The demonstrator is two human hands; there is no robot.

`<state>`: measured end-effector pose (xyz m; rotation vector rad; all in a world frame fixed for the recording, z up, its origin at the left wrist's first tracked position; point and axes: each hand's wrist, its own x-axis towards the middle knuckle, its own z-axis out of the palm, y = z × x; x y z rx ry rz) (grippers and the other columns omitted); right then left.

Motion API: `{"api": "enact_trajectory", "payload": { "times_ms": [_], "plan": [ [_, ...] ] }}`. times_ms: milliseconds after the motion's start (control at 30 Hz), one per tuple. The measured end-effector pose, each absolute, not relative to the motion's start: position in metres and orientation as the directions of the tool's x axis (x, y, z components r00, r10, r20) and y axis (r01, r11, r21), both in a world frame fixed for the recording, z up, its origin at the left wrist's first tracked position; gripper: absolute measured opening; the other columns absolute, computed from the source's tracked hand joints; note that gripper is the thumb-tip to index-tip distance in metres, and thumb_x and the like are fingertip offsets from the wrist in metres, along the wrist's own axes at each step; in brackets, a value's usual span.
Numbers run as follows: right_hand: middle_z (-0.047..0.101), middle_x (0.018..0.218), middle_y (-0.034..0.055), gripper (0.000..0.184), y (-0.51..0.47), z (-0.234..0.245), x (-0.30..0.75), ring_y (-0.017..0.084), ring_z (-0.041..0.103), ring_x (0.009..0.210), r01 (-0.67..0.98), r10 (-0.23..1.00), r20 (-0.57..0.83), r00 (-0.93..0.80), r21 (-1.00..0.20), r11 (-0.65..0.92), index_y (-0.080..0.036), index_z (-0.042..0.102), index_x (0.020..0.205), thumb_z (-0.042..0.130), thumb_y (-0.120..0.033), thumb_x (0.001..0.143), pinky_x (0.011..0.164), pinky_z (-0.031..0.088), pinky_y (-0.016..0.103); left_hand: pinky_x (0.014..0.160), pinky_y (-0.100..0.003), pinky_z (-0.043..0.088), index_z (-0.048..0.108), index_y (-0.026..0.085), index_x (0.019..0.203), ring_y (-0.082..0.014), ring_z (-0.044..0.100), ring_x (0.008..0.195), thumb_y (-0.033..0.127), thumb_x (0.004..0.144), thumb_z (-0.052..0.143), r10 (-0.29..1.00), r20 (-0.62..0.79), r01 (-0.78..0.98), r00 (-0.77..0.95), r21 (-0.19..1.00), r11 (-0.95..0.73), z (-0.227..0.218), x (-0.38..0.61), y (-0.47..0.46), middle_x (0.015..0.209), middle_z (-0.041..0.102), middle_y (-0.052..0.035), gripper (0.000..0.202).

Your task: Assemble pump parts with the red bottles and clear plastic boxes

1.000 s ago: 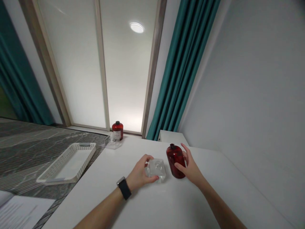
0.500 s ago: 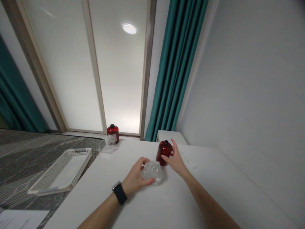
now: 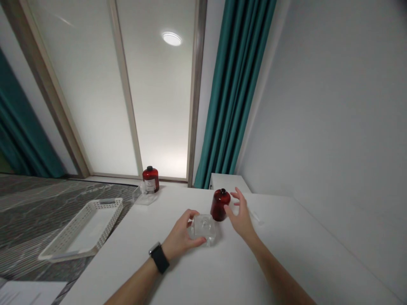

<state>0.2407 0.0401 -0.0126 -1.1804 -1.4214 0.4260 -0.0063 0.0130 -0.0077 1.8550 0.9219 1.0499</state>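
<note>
My left hand (image 3: 180,236), with a dark watch on its wrist, is wrapped round a clear square glass bottle (image 3: 203,228) that stands on the white table (image 3: 222,271). A small dark red bottle (image 3: 220,204) with a black cap stands upright just behind the clear one. My right hand (image 3: 241,215) hovers to the right of the red bottle with fingers spread, not touching it. A thin clear stick (image 3: 256,217) lies on the table to the right of that hand.
A second red bottle with a white label (image 3: 150,179) stands at the table's far left corner beside a clear container (image 3: 143,195). A white perforated basket (image 3: 83,228) lies on the grey marbled surface at left. Teal curtains and a grey wall bound the back and right.
My right hand has let go of the red bottle and drawn slightly right with fingers spread; one second ago it held the bottle nearer me. The left hand has stayed on the clear bottle.
</note>
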Motion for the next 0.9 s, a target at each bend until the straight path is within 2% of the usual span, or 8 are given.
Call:
{"api": "enact_trajectory", "payload": {
  "times_ms": [67, 133, 233, 300, 400, 733, 900],
  "plan": [
    [0.061, 0.122, 0.0128, 0.06, 0.018, -0.006, 0.24, 0.028, 0.057, 0.112, 0.421, 0.806, 0.565, 0.175, -0.783, 0.458, -0.023, 0.037, 0.143, 0.059, -0.031, 0.087, 0.101, 0.043, 0.053, 0.094, -0.044, 0.051, 0.051, 0.02, 0.111, -0.0269, 0.057, 0.107, 0.021, 0.065, 0.079, 0.864, 0.322, 0.202, 0.387, 0.885, -0.42, -0.009, -0.006, 0.014, 0.112, 0.057, -0.0069, 0.054],
    [0.065, 0.114, 0.0099, 0.053, -0.005, -0.003, 0.235, 0.025, 0.061, 0.103, 0.449, 0.801, 0.598, 0.032, -0.725, 0.523, -0.024, 0.04, 0.14, 0.055, -0.027, 0.09, 0.099, 0.045, 0.05, 0.094, -0.043, 0.052, 0.051, 0.02, 0.112, -0.0264, 0.057, 0.106, 0.02, 0.065, 0.079, 0.863, 0.327, 0.197, 0.384, 0.884, -0.423, -0.01, -0.006, 0.014, 0.112, 0.056, -0.0068, 0.055],
    [0.061, 0.128, 0.0109, 0.07, -0.027, -0.008, 0.224, 0.026, 0.059, 0.113, 0.406, 0.843, 0.523, -0.127, -0.748, 0.525, -0.025, 0.031, 0.147, 0.061, -0.021, 0.085, 0.102, 0.044, 0.048, 0.093, -0.042, 0.052, 0.051, 0.02, 0.112, -0.026, 0.057, 0.105, 0.021, 0.065, 0.079, 0.862, 0.329, 0.184, 0.386, 0.888, -0.421, -0.01, -0.005, 0.013, 0.111, 0.056, -0.0067, 0.055],
    [0.056, 0.136, 0.0118, 0.081, -0.032, -0.013, 0.218, 0.027, 0.056, 0.12, 0.38, 0.882, 0.439, -0.17, -0.797, 0.469, -0.026, 0.026, 0.15, 0.066, -0.018, 0.08, 0.105, 0.042, 0.05, 0.092, -0.042, 0.052, 0.051, 0.02, 0.112, -0.0259, 0.057, 0.105, 0.022, 0.065, 0.079, 0.862, 0.324, 0.171, 0.39, 0.894, -0.414, -0.009, -0.004, 0.012, 0.111, 0.056, -0.0066, 0.055],
    [0.052, 0.142, 0.0121, 0.089, -0.03, -0.02, 0.212, 0.028, 0.054, 0.125, 0.338, 0.916, 0.344, -0.205, -0.854, 0.396, -0.028, 0.023, 0.152, 0.069, -0.017, 0.077, 0.108, 0.039, 0.052, 0.092, -0.041, 0.053, 0.051, 0.02, 0.111, -0.0252, 0.057, 0.104, 0.02, 0.065, 0.078, 0.863, 0.313, 0.154, 0.397, 0.904, -0.398, -0.007, -0.002, 0.009, 0.11, 0.056, -0.006, 0.054],
    [0.055, 0.136, 0.0106, 0.092, -0.027, -0.028, 0.213, 0.028, 0.054, 0.124, 0.234, 0.929, 0.297, -0.22, -0.908, 0.346, -0.031, 0.021, 0.153, 0.071, -0.019, 0.076, 0.112, 0.033, 0.056, 0.095, -0.042, 0.051, 0.051, 0.019, 0.112, -0.0259, 0.057, 0.108, 0.023, 0.066, 0.081, 0.846, 0.275, 0.115, 0.457, 0.925, -0.363, -0.01, 0.0, 0.008, 0.113, 0.056, -0.007, 0.056],
    [0.053, 0.137, 0.0104, 0.089, -0.024, -0.038, 0.214, 0.026, 0.057, 0.121, 0.168, 0.938, 0.272, -0.216, -0.936, 0.31, -0.033, 0.024, 0.152, 0.071, -0.017, 0.077, 0.109, 0.04, 0.052, 0.097, -0.044, 0.05, 0.05, 0.018, 0.113, -0.0264, 0.057, 0.109, 0.025, 0.067, 0.081, 0.825, 0.278, 0.143, 0.492, 0.909, -0.392, -0.013, -0.002, 0.011, 0.113, 0.055, -0.0081, 0.056]
  ]
}}
